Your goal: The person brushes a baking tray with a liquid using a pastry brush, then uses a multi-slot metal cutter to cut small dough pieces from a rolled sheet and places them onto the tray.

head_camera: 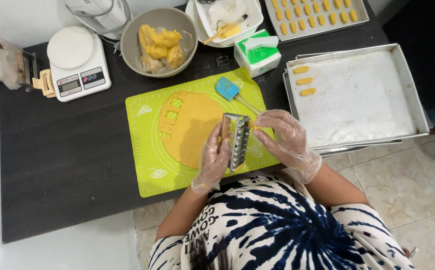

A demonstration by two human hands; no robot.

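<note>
My left hand, in a clear plastic glove, grips a long metal cookie cutter held above the near edge of a lime green baking mat. My gloved right hand touches the cutter's upper right side, fingertips pinching a small piece of orange dough. A rolled sheet of orange dough lies on the mat, with several oblong cut-outs near its left edge. To the right, a floured metal tray carries three dough sticks in its far left corner.
A blue spatula rests on the mat's far edge. Behind are a grey bowl of dough lumps, a white kitchen scale, a green tissue box, a white container and a second tray of dough sticks. Tiled floor lies right.
</note>
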